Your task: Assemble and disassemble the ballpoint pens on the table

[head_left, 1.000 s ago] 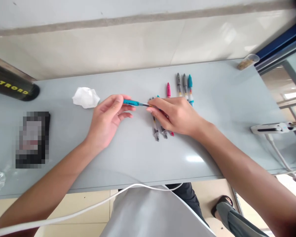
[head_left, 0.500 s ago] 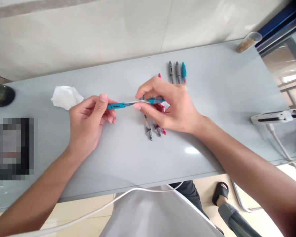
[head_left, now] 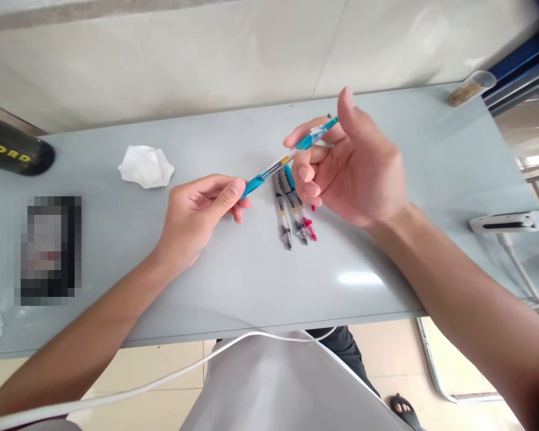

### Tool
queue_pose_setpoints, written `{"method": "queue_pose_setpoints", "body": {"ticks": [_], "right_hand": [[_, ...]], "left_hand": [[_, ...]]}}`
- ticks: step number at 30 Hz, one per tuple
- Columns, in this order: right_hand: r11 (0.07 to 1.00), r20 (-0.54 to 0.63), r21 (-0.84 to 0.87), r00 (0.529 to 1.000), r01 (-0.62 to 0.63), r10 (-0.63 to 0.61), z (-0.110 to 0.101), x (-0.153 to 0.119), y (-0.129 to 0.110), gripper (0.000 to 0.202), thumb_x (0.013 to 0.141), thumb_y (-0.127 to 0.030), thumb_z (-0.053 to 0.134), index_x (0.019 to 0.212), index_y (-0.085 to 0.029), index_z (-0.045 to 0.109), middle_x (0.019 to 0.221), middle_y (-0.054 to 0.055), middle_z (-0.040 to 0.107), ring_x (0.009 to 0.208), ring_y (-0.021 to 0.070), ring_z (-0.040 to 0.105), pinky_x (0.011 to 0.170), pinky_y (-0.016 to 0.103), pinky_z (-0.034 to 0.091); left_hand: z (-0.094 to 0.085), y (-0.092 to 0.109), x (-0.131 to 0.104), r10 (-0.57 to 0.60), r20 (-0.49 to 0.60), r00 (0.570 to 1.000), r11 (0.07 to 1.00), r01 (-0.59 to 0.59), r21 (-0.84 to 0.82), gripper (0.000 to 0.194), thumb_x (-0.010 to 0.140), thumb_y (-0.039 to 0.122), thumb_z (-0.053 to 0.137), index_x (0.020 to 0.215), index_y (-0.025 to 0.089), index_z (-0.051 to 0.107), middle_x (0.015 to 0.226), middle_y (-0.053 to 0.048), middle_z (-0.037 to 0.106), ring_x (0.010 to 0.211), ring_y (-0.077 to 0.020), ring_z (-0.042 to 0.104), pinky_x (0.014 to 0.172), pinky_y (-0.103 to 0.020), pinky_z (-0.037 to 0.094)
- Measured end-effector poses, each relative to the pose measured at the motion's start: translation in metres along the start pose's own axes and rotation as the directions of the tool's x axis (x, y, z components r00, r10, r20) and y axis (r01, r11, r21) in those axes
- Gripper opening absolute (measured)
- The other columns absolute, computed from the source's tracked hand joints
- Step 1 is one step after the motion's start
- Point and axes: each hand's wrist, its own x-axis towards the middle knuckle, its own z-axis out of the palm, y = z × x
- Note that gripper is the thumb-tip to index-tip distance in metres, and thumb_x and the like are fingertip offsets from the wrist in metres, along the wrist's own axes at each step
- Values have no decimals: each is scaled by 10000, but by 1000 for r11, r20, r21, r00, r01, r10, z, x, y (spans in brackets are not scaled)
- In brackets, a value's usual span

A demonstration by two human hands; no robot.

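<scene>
A teal pen (head_left: 281, 163) with a clear barrel slants up to the right above the table. My left hand (head_left: 202, 212) pinches its lower teal end between thumb and fingers. My right hand (head_left: 353, 164) is open, palm showing, thumb raised and fingers loosely curled around the pen's upper end; whether they touch it is hard to tell. Below the pen, several pens lie side by side on the table: a grey pen (head_left: 282, 209), another grey pen (head_left: 295, 209) and a red-tipped pen (head_left: 311, 228). The right hand hides part of this group.
On the left of the grey table (head_left: 233, 287) are a crumpled white tissue (head_left: 146, 166), a dark bottle (head_left: 18, 146) and a pixelated dark object (head_left: 49, 248). A clear cup (head_left: 471, 88) lies at the back right; a white device (head_left: 507, 221) stands at right. A white cable (head_left: 179, 374) crosses in front.
The pen has tilted, its right end rising. My right hand has let go of its pinch, turned palm up and spread its thumb. The view has shifted, so things on the left appear further right.
</scene>
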Motion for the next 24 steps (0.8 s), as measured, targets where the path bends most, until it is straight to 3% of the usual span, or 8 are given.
{"method": "queue_pose_setpoints", "body": {"ticks": [5,8,11,19,24], "right_hand": [[991,82,-118,995,69,-59,-1,-3,0,754,1092,-895,386,1300,-255,726,970,113,788,696,255,654,530,378,469],[950,97,-261,983,174,-153,1,-3,5,887,1058,-982,323,1347,-237,707,1012,128,807,763,258,706,555,355,477],[935,101,-288,978,206,-185,0,-3,10,968,1030,-1022,268,1352,-219,701,1050,151,818,807,274,739,561,357,496],[948,58,-254,982,189,-180,-4,-2,11,659,1105,-810,452,1286,-232,712,1035,146,817,794,291,709,597,405,548],[937,54,-287,980,201,-193,-4,-1,11,647,1116,-785,431,1275,-231,726,883,123,773,762,298,675,623,431,557]], "left_hand": [[-1,-2,1,-2,20,1000,1000,2,-3,410,934,616,973,941,216,887,910,-60,813,733,-166,714,703,-322,606],[-2,-3,1,14,43,999,1000,-14,-3,397,956,606,957,933,216,886,921,-64,819,748,-168,724,704,-316,603],[-2,-4,0,19,46,999,1000,-19,-4,397,957,608,956,928,219,886,937,-67,828,757,-171,729,704,-316,609],[-1,-5,1,10,31,999,1000,-10,-10,396,927,605,984,916,221,892,910,-68,823,747,-172,726,700,-319,606],[-2,-5,1,15,38,999,1000,-16,7,411,924,618,981,902,220,880,893,-70,823,756,-182,736,696,-318,606]]}}
